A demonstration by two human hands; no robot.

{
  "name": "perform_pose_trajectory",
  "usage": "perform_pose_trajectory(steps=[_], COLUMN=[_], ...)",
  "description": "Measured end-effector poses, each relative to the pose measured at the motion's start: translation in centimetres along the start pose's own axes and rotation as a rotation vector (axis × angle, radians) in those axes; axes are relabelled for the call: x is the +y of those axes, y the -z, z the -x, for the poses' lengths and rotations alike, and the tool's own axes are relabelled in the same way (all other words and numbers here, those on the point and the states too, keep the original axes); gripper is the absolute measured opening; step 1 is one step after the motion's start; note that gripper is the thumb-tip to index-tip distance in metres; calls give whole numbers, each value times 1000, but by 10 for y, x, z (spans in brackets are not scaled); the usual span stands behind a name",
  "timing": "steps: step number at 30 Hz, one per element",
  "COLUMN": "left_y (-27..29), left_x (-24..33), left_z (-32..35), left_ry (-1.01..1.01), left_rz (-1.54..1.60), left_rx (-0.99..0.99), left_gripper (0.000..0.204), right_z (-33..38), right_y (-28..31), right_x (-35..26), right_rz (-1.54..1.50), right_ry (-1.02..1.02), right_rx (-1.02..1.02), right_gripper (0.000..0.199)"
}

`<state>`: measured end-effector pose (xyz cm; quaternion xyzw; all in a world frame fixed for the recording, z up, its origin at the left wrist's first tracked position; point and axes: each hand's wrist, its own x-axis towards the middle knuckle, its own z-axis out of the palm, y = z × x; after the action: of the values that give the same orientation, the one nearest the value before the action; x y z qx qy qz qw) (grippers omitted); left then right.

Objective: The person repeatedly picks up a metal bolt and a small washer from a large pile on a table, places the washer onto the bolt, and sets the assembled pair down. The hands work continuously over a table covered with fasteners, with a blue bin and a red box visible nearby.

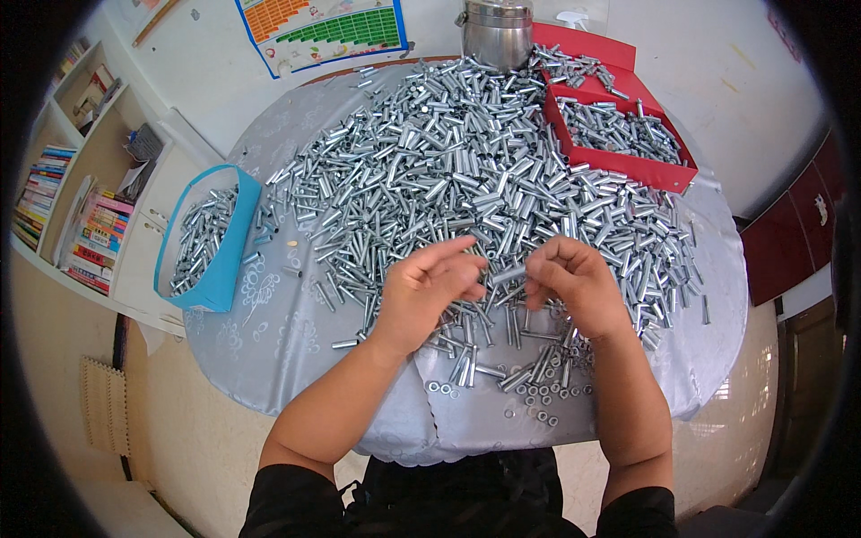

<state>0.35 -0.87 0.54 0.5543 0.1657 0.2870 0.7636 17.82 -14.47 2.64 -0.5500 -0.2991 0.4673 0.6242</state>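
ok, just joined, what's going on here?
A person's right hand pinches a metal cylinder, with the left hand close beside it. Both are over a big pile of metal parts on a cloth-covered table. Small metal rings lie nearer the person; blue and red boxes hold more parts.

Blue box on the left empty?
No, the blue box holds a heap of metal pieces.

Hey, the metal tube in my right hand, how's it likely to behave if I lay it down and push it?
The tube looks rounded, so it would probably roll if pushed sideways. Its shiny metal look suggests it's stiff, and perhaps slightly slippery on the satiny tablecloth.
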Motion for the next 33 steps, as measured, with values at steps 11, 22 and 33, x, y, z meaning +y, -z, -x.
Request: perform_pose_trajectory(steps=[11, 22, 33], left_y=[16, 24, 28], left_x=[-5, 1, 3], left_z=[-7, -10, -9], left_ry=[-184, -438, -499], left_rz=[13, -774, -1400], left_rx=[327, 253, -56], left_gripper=[24, 14, 19], right_z=[-11, -11, -10], right_y=[12, 33, 35], right_x=[-28, -3, -3], right_rz=[-509, -279, -159], right_ry=[461, 348, 339], right_rx=[526, 413, 467], right_gripper=[47, 30, 21])
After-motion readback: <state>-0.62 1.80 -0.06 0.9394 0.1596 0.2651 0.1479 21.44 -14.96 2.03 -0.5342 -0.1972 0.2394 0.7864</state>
